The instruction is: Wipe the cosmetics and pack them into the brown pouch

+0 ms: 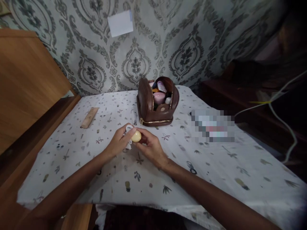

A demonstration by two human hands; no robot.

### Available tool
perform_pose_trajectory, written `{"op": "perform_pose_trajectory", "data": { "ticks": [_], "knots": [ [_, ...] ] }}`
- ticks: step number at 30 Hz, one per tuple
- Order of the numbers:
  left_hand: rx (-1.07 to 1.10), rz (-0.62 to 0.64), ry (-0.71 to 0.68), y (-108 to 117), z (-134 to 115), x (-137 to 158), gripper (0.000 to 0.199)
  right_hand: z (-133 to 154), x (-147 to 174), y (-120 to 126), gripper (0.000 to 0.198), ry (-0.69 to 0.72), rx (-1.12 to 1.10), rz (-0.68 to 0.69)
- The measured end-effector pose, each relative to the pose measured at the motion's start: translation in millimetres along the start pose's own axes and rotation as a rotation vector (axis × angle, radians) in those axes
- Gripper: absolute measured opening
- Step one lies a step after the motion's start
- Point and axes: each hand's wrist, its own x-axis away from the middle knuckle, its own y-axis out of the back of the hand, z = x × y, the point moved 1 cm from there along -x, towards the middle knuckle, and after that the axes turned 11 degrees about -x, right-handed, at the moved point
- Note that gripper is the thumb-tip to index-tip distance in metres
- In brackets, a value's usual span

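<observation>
Over the middle of the table, my left hand (121, 139) is closed on a crumpled white cloth (128, 145), which might be a tissue. My right hand (152, 147) pinches a small, glossy, pale yellow rounded container (136, 136), and the cloth touches its left side. What the container holds is hidden. Just beyond my hands stands a brown leather cosmetic bag (157, 113), unzipped at the top. Inside it are a pink rounded item (159, 98) and several other small bottles and tubes. A beige tube (90, 118) lies to the left of my hands.
A white cloth with plant prints (115, 179) covers the table. At the right lies a pixelated object (212, 126), and a pale cable (285, 127) hangs past the table's edge. A wooden panel (31, 83) borders the left side; a patterned wall (153, 41) stands behind.
</observation>
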Motion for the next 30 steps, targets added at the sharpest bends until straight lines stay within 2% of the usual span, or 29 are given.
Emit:
{"op": "perform_pose_trajectory", "data": {
  "ticks": [5, 8, 11, 14, 16, 19, 21, 23, 26, 30],
  "knots": [
    [-0.033, -0.21, -0.027, -11.5, 9.5, -7.0, 0.055, 0.9, -5.9, 9.8, 0.045, 0.037, 0.107, -0.134],
    [-0.129, -0.272, -0.182, -8.9, 13.9, -0.3, 0.053, 5.2, -5.8, 10.3, 0.04, 0.034, 0.285, -0.126],
    [-0.294, -0.212, -0.347, -10.8, 15.1, 9.0, 0.047, 9.0, -2.7, 7.6, 0.022, 0.028, 0.442, -0.027],
    [-0.373, -0.11, -0.336, -15.8, 14.2, 12.3, 0.039, 10.4, 1.1, 6.0, 0.01, 0.041, 0.465, 0.063],
    [-0.288, -0.079, -0.246, -16.9, 13.9, 9.9, 0.036, 9.7, 2.4, 5.9, 0.011, 0.029, 0.429, 0.097],
    [-0.063, -0.027, -0.039, -16.0, 17.1, 3.9, 0.032, 5.7, 2.4, 5.1, 0.014, -0.052, 0.304, 0.109],
    [0.091, -0.01, 0.095, -16.0, 21.2, 1.4, 0.029, 1.5, 1.5, 3.7, 0.028, -0.171, 0.12, 0.084],
    [0.203, -0.033, 0.168, -17.2, 24.0, 1.2, 0.026, -1.7, 0.0, 2.6, 0.04, -0.296, -0.107, 0.05],
    [0.223, -0.054, 0.156, -19.5, 22.8, 3.6, 0.032, -0.8, -3.6, 3.2, 0.046, -0.409, -0.332, 0.007],
    [0.119, -0.009, -0.006, -19.2, 16.9, 6.7, 0.05, 6.1, -9.3, 8.1, 0.046, -0.475, -0.397, -0.044]
  ]
}}
